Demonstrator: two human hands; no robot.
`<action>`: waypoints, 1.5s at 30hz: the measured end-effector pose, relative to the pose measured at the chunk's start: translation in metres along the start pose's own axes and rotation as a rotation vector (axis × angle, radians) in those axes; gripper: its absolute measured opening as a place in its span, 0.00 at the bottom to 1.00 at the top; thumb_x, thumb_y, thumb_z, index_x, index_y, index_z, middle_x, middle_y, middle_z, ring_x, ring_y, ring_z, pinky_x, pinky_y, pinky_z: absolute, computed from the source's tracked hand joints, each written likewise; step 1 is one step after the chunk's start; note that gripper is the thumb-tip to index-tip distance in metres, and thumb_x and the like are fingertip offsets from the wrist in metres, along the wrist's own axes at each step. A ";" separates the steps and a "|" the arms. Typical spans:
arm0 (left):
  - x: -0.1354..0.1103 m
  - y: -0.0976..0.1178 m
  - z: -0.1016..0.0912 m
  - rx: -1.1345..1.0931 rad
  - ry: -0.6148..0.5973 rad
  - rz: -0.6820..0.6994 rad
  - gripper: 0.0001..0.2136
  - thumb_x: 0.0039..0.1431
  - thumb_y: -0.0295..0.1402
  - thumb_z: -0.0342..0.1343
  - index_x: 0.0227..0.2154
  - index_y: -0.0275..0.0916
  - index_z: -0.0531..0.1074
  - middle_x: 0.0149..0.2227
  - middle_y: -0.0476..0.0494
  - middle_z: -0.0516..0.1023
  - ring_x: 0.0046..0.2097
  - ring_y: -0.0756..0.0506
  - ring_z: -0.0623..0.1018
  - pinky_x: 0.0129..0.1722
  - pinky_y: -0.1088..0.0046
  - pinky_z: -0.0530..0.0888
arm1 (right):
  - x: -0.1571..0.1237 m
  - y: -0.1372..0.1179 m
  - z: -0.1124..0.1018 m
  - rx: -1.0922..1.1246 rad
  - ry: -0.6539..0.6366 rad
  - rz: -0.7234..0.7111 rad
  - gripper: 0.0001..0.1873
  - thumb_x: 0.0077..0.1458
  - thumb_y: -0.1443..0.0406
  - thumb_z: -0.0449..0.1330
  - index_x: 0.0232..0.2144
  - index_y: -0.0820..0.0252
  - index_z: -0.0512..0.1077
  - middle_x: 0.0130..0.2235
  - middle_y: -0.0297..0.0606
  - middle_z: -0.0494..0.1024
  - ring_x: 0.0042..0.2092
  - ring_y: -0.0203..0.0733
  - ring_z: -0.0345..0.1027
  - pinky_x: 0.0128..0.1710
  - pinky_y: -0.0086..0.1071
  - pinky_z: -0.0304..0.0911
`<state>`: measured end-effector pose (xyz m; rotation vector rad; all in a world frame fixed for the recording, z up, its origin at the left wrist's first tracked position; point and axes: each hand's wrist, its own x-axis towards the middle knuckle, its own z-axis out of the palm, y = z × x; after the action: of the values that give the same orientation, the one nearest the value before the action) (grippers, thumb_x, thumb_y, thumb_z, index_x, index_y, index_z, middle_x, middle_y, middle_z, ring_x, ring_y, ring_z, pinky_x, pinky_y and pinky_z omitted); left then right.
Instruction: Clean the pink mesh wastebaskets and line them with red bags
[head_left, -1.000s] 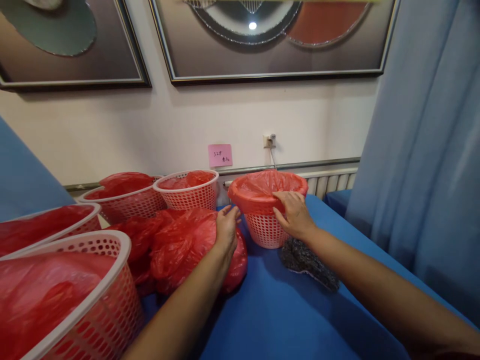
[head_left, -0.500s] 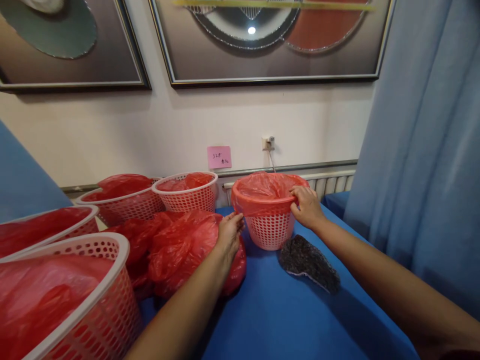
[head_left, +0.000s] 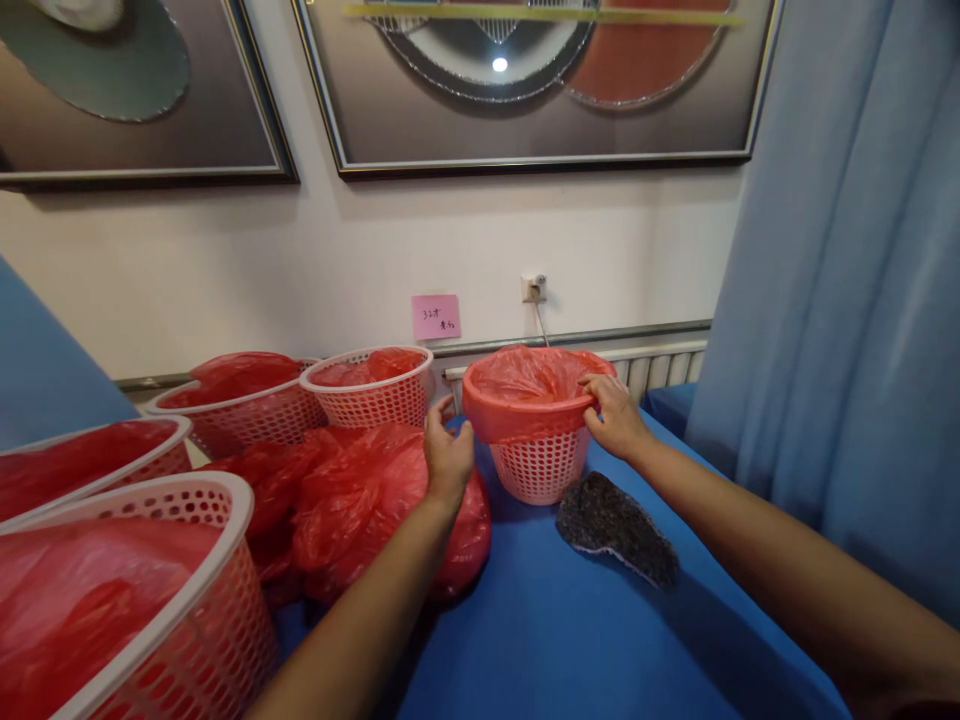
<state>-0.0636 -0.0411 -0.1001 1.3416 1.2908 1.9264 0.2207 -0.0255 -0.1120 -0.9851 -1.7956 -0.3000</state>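
A white perforated plastic basket [head_left: 536, 472] stands upright on the blue surface, lined with a thin red plastic bag [head_left: 517, 418]. The bag's edge is folded down over the rim all round the visible side. My right hand [head_left: 613, 412] grips the bag-covered rim at the right, fingers over the top and thumb outside. To the left of the basket, my left hand [head_left: 448, 455] is open, thumb and fingers apart, not touching the rim. Behind my left wrist lies a heap of red plastic bags [head_left: 360, 500].
Several white baskets with red bags, among them a near basket [head_left: 244, 530] and a back basket [head_left: 420, 385], stand at left. A dark fuzzy cloth [head_left: 619, 530] lies on the blue covering [head_left: 540, 620]. Behind are a radiator [head_left: 660, 370], a wall socket [head_left: 534, 289] and a blue curtain [head_left: 832, 300].
My left hand has let go of the bag's edge and moved slightly left, its fingers spreading. The bag's left side now hangs smoother over the rim. My right hand stays on the rim.
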 end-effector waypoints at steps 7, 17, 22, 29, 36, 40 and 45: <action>0.018 0.016 0.003 0.507 -0.375 0.757 0.19 0.52 0.19 0.53 0.45 0.41 0.77 0.53 0.40 0.80 0.58 0.38 0.76 0.62 0.49 0.69 | -0.007 0.003 -0.001 0.012 0.031 -0.017 0.13 0.45 0.74 0.54 0.35 0.55 0.65 0.48 0.47 0.78 0.51 0.54 0.70 0.53 0.50 0.63; -0.016 -0.003 -0.004 0.561 -0.220 0.962 0.25 0.51 0.17 0.50 0.53 0.37 0.69 0.53 0.35 0.75 0.60 0.37 0.72 0.62 0.49 0.69 | -0.013 0.001 0.007 0.040 0.111 -0.021 0.14 0.47 0.74 0.54 0.36 0.55 0.66 0.49 0.46 0.76 0.54 0.53 0.68 0.56 0.49 0.61; -0.021 -0.009 -0.001 0.577 -0.166 1.012 0.29 0.50 0.16 0.50 0.56 0.39 0.67 0.54 0.35 0.74 0.60 0.36 0.71 0.61 0.50 0.70 | -0.013 0.005 0.015 0.059 0.151 -0.020 0.14 0.46 0.74 0.54 0.36 0.55 0.66 0.48 0.45 0.76 0.54 0.52 0.68 0.56 0.49 0.62; -0.018 -0.015 0.005 0.549 -0.102 1.009 0.28 0.49 0.17 0.51 0.55 0.39 0.67 0.53 0.35 0.74 0.58 0.36 0.72 0.60 0.50 0.69 | -0.012 0.009 0.022 0.065 0.185 -0.030 0.17 0.45 0.75 0.53 0.38 0.55 0.66 0.49 0.45 0.76 0.55 0.52 0.68 0.57 0.50 0.63; -0.016 -0.022 0.010 0.564 -0.059 0.980 0.26 0.51 0.19 0.51 0.55 0.39 0.67 0.52 0.35 0.74 0.58 0.36 0.72 0.61 0.50 0.69 | -0.014 0.008 0.029 0.096 0.248 -0.037 0.20 0.45 0.75 0.53 0.42 0.55 0.66 0.50 0.45 0.74 0.57 0.52 0.66 0.61 0.53 0.62; -0.015 -0.021 0.011 0.560 -0.078 0.954 0.25 0.52 0.20 0.52 0.55 0.39 0.67 0.52 0.35 0.75 0.59 0.36 0.71 0.62 0.49 0.68 | -0.014 0.007 0.028 0.119 0.226 -0.017 0.23 0.44 0.75 0.52 0.44 0.55 0.65 0.52 0.46 0.73 0.60 0.52 0.64 0.63 0.54 0.60; -0.016 -0.018 0.010 0.591 -0.099 0.923 0.26 0.51 0.20 0.51 0.55 0.40 0.66 0.53 0.35 0.74 0.59 0.35 0.71 0.62 0.47 0.68 | -0.015 0.008 0.026 0.116 0.183 -0.015 0.24 0.44 0.75 0.53 0.45 0.54 0.65 0.53 0.47 0.73 0.60 0.53 0.65 0.63 0.56 0.60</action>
<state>-0.0503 -0.0416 -0.1227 2.6548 1.3738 2.0043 0.2113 -0.0120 -0.1379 -0.8356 -1.6359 -0.2833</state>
